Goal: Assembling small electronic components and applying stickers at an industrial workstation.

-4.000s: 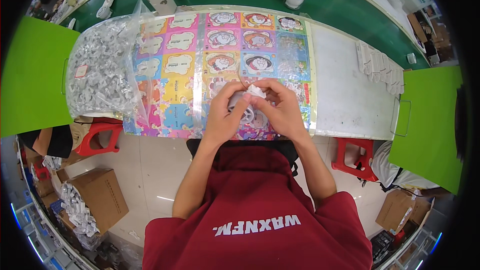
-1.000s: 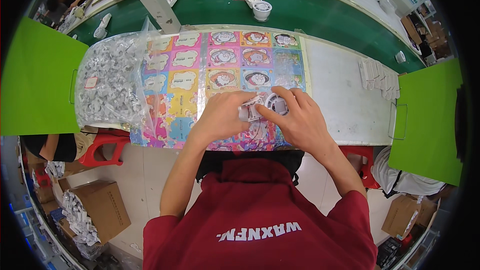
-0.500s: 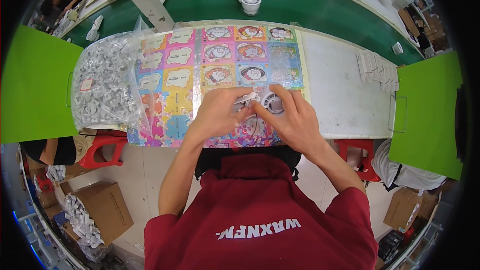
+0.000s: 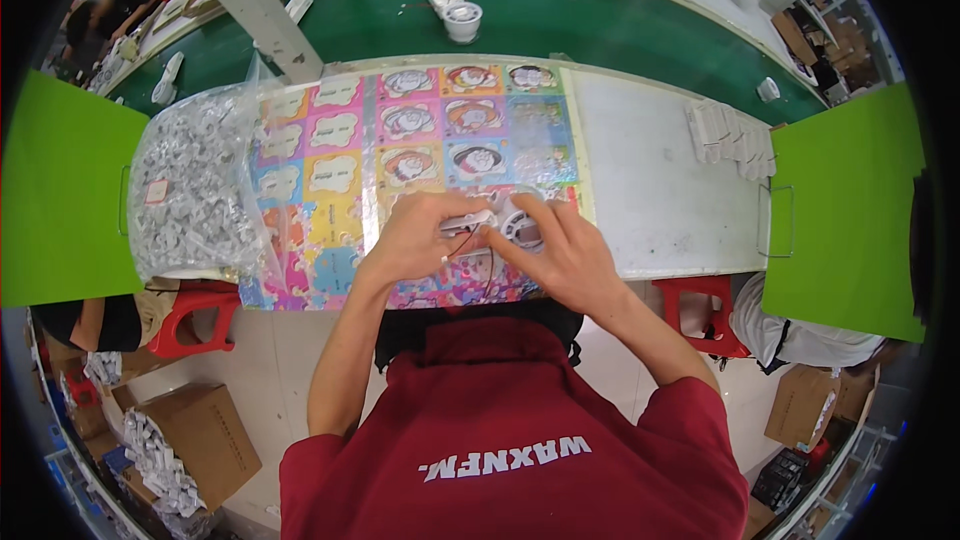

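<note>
White plastic is what we work with here: a small white part with a ring-shaped end [image 4: 512, 224] sits pinched between both hands, just above the near edge of the colourful cartoon mat [image 4: 400, 140] on the bench. Our left hand [image 4: 415, 235] grips the left end, fingers closed on it; our right hand [image 4: 550, 245] closes on the round right end, so the two hands meet over the piece. A thin dark wire [image 4: 470, 245] trails from it toward us. To do this well, we judge it best to keep the piece low over the mat, steady it with the left, and let the right fingertips do the fine seating without tugging the wire. Left of us lies the clear bag of white parts [image 4: 190, 190]; far off, a white cup-shaped piece [image 4: 462, 20] rides the green belt [image 4: 600, 20].
</note>
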`<action>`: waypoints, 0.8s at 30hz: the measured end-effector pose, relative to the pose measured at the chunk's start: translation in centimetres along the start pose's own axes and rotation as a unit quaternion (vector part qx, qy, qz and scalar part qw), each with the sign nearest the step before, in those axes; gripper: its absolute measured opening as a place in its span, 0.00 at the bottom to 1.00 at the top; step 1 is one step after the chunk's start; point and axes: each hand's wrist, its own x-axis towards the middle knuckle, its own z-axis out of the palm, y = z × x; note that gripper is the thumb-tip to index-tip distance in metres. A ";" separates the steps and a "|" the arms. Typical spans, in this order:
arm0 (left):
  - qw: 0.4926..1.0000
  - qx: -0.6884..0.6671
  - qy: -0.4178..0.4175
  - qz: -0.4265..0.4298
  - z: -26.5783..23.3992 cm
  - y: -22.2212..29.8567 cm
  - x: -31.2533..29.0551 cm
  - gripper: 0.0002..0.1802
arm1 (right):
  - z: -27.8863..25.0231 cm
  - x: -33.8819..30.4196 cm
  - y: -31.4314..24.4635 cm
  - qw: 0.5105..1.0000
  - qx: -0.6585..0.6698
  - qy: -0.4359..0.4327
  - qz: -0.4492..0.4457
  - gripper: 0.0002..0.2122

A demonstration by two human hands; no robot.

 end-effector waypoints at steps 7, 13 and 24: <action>0.985 0.074 0.132 0.081 2.2 -1.7 1.2 0.25 | 1.0 0.9 2.7 0.999 0.023 -0.023 0.039 0.24; 0.887 0.208 0.409 0.051 0.9 -6.0 -0.7 0.25 | 2.7 1.3 11.6 0.926 0.031 -0.021 0.375 0.22; 0.885 0.200 0.421 -0.005 0.5 -7.8 -0.1 0.07 | 12.1 5.7 20.5 0.895 0.078 0.162 0.407 0.29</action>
